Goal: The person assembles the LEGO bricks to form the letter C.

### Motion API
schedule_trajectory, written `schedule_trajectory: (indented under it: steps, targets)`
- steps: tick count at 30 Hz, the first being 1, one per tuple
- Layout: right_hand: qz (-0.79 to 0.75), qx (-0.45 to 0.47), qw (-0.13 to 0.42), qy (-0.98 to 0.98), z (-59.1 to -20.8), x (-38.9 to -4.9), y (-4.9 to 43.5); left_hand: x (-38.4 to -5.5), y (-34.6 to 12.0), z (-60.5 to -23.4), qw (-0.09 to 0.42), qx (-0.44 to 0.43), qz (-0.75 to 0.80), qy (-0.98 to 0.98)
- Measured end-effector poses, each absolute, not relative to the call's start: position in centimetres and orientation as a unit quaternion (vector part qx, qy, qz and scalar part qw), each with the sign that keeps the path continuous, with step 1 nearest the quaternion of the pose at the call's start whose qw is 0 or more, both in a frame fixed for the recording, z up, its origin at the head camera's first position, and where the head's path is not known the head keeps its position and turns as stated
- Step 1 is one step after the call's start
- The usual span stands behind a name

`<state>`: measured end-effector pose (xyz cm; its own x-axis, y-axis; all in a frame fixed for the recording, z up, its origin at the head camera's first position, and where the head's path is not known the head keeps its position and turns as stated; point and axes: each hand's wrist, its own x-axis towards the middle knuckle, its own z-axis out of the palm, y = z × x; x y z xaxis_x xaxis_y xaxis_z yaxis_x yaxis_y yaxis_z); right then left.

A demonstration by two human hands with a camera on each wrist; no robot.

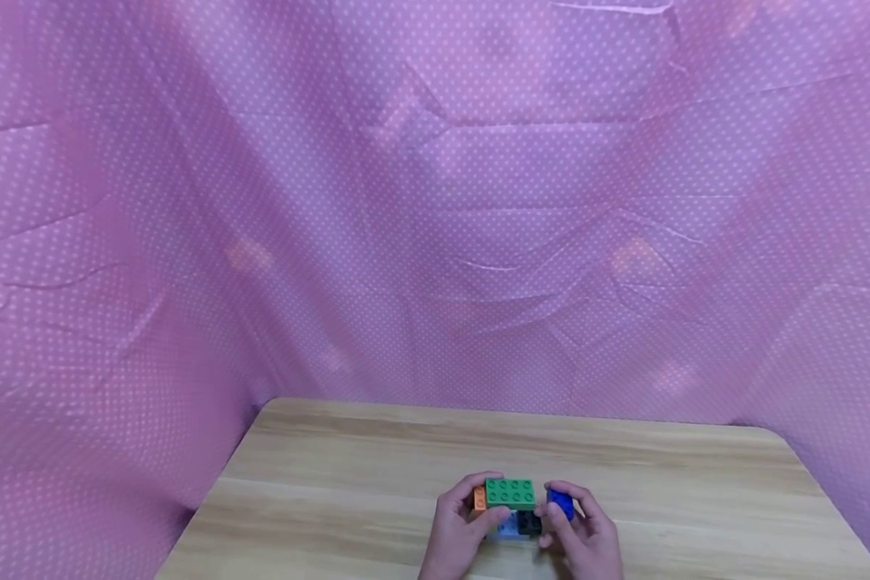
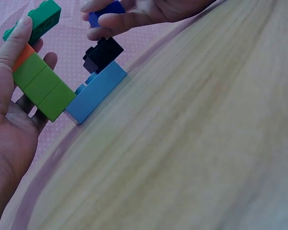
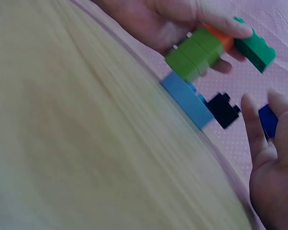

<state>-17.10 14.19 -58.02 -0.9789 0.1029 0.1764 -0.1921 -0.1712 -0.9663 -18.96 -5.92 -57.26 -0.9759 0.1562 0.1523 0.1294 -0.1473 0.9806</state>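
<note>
My left hand (image 1: 455, 528) grips a built stack of toy building bricks, its thumb lying against the green brick (image 1: 511, 493) on top. Below that come an orange brick (image 1: 479, 498) and a column of three lime green bricks (image 2: 44, 88). The column rises from one end of a light blue brick (image 2: 97, 93), low over the wooden surface. On the light blue brick's other end sits a black brick (image 2: 105, 53); bare studs show between. My right hand (image 1: 590, 540) pinches a dark blue brick (image 1: 561, 503) between thumb and fingers, apart from the stack, just above and right of the black brick.
A wooden table (image 1: 348, 467) with rounded far corners lies under both hands. Pink cloth (image 1: 435, 242) with white dots hangs behind the table and along its left and right sides.
</note>
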Motion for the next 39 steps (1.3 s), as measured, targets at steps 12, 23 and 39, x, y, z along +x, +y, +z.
schedule_trajectory:
  steps: [12, 23, 39]
  targets:
    - [0.779, 0.07, 0.09, -0.616, -58.3, -16.7, 11.8, -19.0, -6.1, -57.5, -0.005, 0.135, 0.747, 0.651]
    - [0.767, 0.125, 0.09, -0.623, -58.1, -16.7, 12.0, -19.1, -6.1, -57.6, -0.022, 0.157, 0.742, 0.652]
    - [0.739, -0.018, 0.134, -0.661, -56.0, -16.5, 9.7, -19.2, -6.2, -57.4, 0.003, 0.127, 0.749, 0.651]
